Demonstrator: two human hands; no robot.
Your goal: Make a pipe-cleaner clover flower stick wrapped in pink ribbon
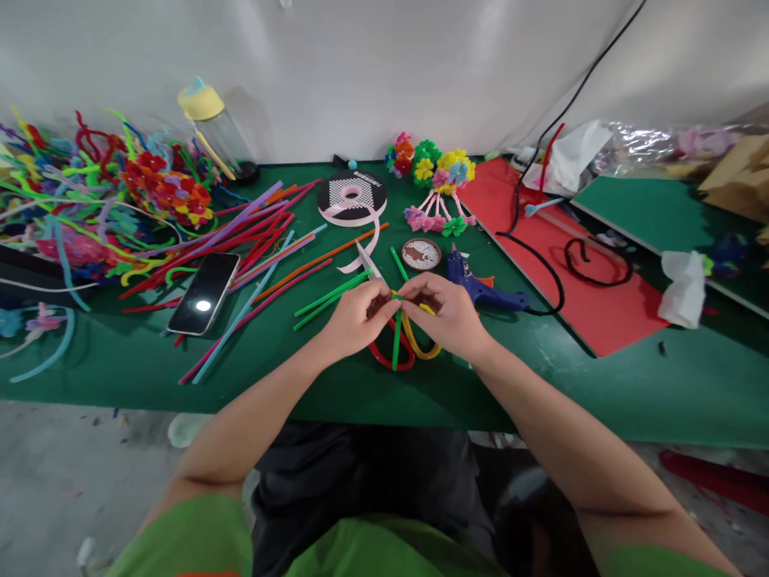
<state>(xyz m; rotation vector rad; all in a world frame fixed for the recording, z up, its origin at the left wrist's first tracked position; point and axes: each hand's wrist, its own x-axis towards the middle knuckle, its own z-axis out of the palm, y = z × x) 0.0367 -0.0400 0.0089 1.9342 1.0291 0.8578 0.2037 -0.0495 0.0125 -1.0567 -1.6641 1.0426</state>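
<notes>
Between the fingertips of my left hand [364,314] and my right hand [443,311] are green pipe cleaners [396,343], crossing where I pinch them. Both hands are closed, fingertips nearly meeting. One green end points down toward me, another sticks up behind. Below my hands lie scissors [410,359] with one red and one yellow handle, the blades pointing away to the left. More green pipe cleaners [328,300] rest just left of my left hand. A blue glue gun [489,295] lies right of my right hand. The pinched crossing is partly hidden by my fingers.
To the left are a phone [204,293], loose coloured pipe cleaners [264,228] and a tangled heap [66,216]. Farther back stand a bottle [216,128], a ribbon spool [336,210] and pipe-cleaner flowers [444,172]. A red board [577,288] and black cord [549,276] occupy the right.
</notes>
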